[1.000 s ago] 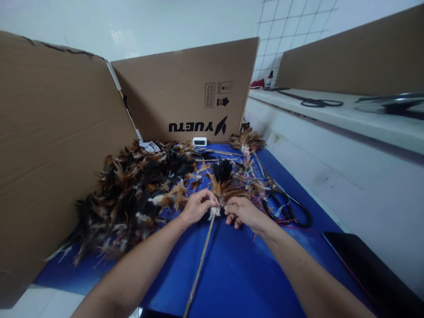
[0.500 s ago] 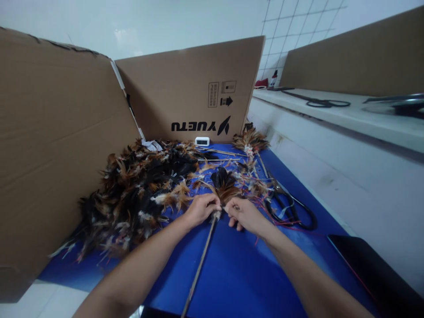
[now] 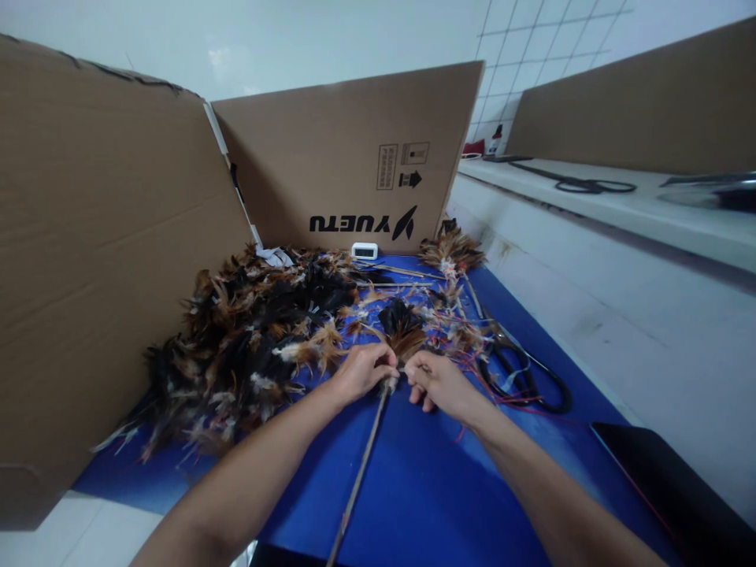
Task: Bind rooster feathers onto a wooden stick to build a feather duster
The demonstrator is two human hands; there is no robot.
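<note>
A thin stick [image 3: 361,480] runs from the near table edge up to a tuft of black and brown feathers [image 3: 402,331] at its far end. My left hand [image 3: 367,370] is closed around the base of the feathers, thumb and fingers pinched where they meet the stick. Just to its right, my right hand [image 3: 434,380] is closed in a pinch beside the same spot. Whatever is between its fingertips is too small to make out; a pale bit shows there. The quill ends under my hands are partly hidden.
A big heap of loose feathers [image 3: 248,354] covers the table's left. Large black-handled scissors [image 3: 525,378] and red string [image 3: 472,364] lie to the right, near a black flat object [image 3: 661,488]. Cardboard panels [image 3: 277,173] wall the back and left. A small white clock [image 3: 365,251] stands behind.
The whole view has shifted slightly. Both hands keep their pinch at the feather base, with almost no movement between them.
</note>
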